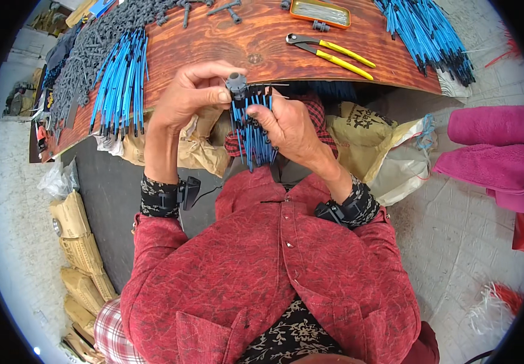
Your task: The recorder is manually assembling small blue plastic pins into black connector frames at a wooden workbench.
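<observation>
In front of my chest, at the table's near edge, both hands are raised close together. My left hand (180,97) pinches a dark grey, round plastic fitting (236,84) between thumb and fingers. My right hand (292,124) is closed round a bunch of thin blue sticks (254,142) with black ends, its thumb pressed across them. The sticks hang downward just below the fitting; whether they are joined to it I cannot tell. A thin wire-like piece shows near the right fingertips, partly hidden.
On the wooden table (231,42) lie yellow-handled pliers (340,57), an orange-rimmed tray (350,19) of thin metal pins, and a heap of grey fittings (86,64). Blue sticks are piled at left (122,79) and right (425,42). A sack (359,124) stands below; pink towels (495,127) are at right.
</observation>
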The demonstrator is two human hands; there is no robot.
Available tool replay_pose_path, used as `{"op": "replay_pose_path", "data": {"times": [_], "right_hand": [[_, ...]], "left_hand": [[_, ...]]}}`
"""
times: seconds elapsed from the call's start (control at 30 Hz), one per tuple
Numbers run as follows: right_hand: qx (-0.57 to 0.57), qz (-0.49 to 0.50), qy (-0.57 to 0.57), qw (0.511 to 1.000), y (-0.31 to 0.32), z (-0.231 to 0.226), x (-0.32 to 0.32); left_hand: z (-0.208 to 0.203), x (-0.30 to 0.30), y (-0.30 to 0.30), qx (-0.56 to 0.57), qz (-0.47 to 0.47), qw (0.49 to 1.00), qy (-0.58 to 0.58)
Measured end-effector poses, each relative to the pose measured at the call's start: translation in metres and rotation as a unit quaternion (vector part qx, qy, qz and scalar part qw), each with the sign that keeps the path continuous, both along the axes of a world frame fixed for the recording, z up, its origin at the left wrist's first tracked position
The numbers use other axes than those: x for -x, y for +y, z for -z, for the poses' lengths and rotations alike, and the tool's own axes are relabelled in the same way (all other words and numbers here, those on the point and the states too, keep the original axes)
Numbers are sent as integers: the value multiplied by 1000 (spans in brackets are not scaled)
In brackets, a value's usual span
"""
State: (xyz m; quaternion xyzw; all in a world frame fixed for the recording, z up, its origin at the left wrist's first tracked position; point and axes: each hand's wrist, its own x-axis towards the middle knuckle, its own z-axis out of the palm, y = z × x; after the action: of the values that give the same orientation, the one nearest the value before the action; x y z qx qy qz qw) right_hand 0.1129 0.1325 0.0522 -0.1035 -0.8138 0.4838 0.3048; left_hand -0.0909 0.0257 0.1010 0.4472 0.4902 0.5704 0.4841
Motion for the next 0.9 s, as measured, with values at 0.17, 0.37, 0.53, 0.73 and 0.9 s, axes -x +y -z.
{"op": "replay_pose_path", "data": {"times": [0.17, 0.37, 0.53, 0.73, 0.9], "right_hand": [[13, 13, -32, 999, -3, 7, -2], [10, 10, 11, 1000, -4, -6, -1], [26, -23, 16, 999, -7, -5, -11], [20, -95, -23, 995, 0, -14, -24], [38, -112, -18, 993, 3, 5, -23]], "left_hand": [[8, -7, -6, 41, -25, 999, -22], [-17, -32, -8, 21, -100, 994, -32], [-22, -22, -14, 66, -51, 996, -22], [-9, 0, -1, 44, 123, 991, 0], [13, 6, 7, 98, 126, 987, 3]]}}
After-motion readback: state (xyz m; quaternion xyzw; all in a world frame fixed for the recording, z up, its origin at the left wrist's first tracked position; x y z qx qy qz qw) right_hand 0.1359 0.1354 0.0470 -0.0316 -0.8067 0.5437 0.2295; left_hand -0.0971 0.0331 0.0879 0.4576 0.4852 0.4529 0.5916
